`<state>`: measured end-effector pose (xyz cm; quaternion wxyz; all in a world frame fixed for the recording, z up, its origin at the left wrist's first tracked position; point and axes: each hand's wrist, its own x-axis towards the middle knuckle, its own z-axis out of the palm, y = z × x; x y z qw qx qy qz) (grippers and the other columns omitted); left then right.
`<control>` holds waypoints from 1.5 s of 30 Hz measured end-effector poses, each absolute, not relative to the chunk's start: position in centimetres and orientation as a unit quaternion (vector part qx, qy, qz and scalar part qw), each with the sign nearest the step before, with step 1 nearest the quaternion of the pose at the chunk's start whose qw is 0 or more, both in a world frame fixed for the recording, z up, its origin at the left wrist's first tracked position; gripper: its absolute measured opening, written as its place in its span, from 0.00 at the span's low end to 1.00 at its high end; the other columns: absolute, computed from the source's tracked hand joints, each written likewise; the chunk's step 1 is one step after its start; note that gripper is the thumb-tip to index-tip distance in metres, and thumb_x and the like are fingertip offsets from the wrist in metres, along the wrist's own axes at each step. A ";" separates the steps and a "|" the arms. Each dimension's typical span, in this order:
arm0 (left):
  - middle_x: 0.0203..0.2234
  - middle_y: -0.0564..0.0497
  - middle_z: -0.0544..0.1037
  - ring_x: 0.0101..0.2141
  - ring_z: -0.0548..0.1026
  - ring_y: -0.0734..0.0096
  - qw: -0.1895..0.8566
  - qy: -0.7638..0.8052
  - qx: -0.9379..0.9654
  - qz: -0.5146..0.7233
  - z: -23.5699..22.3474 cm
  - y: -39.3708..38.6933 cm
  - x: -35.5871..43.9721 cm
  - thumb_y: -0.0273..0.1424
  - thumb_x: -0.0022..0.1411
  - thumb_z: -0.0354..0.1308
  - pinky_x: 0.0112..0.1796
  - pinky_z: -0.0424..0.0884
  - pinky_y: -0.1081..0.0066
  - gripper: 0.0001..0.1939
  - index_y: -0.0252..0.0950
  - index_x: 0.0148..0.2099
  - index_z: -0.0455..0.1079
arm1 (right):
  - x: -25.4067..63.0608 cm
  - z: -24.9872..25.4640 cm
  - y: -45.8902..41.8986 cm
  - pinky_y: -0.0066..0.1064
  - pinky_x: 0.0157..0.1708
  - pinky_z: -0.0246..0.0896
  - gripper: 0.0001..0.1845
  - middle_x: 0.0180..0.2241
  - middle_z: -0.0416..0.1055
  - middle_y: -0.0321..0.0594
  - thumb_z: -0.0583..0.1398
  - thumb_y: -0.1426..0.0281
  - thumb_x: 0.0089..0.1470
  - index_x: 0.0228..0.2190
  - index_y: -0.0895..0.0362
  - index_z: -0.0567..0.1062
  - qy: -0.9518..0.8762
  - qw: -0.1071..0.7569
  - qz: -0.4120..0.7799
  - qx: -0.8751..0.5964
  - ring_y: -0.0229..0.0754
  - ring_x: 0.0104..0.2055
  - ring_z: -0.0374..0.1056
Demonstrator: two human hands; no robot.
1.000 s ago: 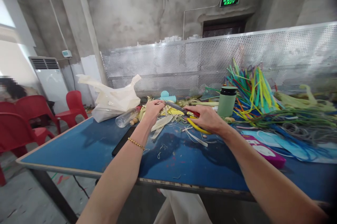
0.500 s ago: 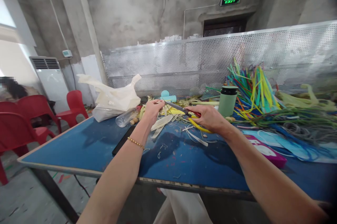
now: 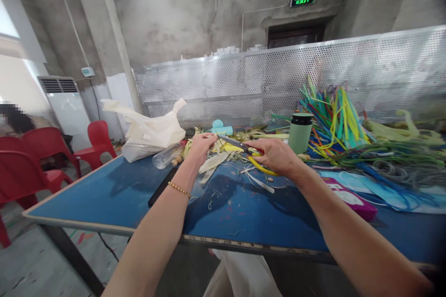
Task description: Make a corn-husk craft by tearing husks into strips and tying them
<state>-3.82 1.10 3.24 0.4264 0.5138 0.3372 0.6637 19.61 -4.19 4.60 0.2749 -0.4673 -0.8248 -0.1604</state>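
Long scissors (image 3: 236, 142) combine grey metal blades with smooth red-and-yellow handles that look like plastic. The blue flat-topped table (image 3: 128, 194) is smooth with a faint sheen. The crumpled white carrier bag (image 3: 153, 130) is thin, softly glossy plastic. Pale husk-like strips (image 3: 213, 163) look dry and papery. The light green cylindrical flask (image 3: 299, 136) appears matt; the silvery perforated panel (image 3: 209, 88) is shiny metal.
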 end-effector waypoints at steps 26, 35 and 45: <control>0.14 0.56 0.65 0.17 0.60 0.80 0.435 0.335 0.521 0.654 3.5 0.9 -3.8 0.24 0.39 0.62 0.21 0.53 0.74 0.04 0.31 0.24 0.71 | 19.1 4.7 -4.6 0.30 0.33 0.59 0.19 0.37 0.81 0.38 0.60 0.65 0.56 0.49 0.48 0.80 -0.845 0.290 -0.108 -0.435 0.45 0.37 0.74; 0.15 0.56 0.68 0.17 0.61 0.80 0.452 0.321 0.520 0.649 3.5 0.9 -3.8 0.24 0.39 0.63 0.21 0.54 0.74 0.07 0.30 0.27 0.73 | 19.5 4.3 -3.8 0.32 0.36 0.63 0.17 0.36 0.81 0.43 0.60 0.63 0.54 0.42 0.56 0.82 -0.810 0.339 -0.107 -0.467 0.47 0.37 0.74; 0.19 0.53 0.71 0.19 0.66 0.80 0.511 0.287 0.548 0.597 3.0 -1.0 -1.8 0.31 0.44 0.69 0.24 0.59 0.74 0.12 0.30 0.30 0.73 | 17.3 3.7 -3.7 0.31 0.26 0.64 0.24 0.27 0.75 0.39 0.67 0.55 0.45 0.40 0.57 0.75 -0.696 0.546 0.125 -0.450 0.43 0.27 0.71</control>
